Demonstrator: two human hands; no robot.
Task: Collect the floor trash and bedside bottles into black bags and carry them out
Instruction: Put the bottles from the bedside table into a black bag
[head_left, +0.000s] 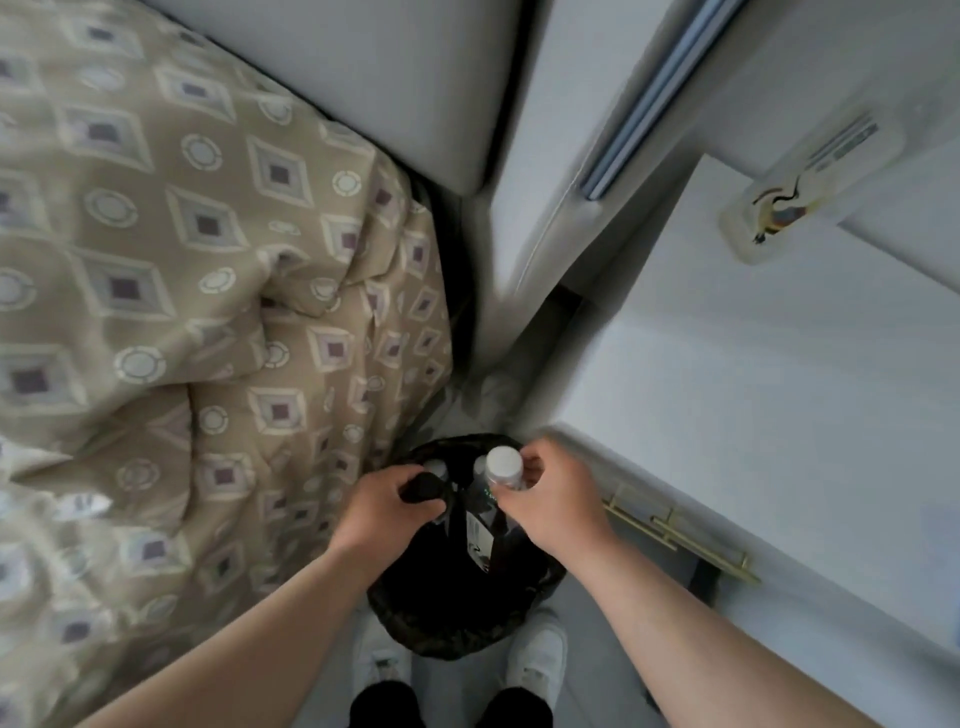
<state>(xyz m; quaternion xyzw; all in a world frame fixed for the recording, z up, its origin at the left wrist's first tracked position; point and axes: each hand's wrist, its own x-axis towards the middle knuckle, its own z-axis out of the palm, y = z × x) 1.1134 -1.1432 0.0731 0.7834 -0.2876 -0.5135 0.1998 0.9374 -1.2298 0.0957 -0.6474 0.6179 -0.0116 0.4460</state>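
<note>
The right hand (558, 501) grasped the bottle (503, 466) upright, directly over the mouth of the black bag (457, 613). The grip of the left hand (387, 501) clenched the bag's edge just beside it.

Head-worn view, steeply downward, close

The bag (457, 613) lies between the quilt (182, 312) on the left and the bedside cabinet (779, 389) on the right, just ahead of the shoes (537, 657); a bottle (503, 466) stands in its mouth.
</note>
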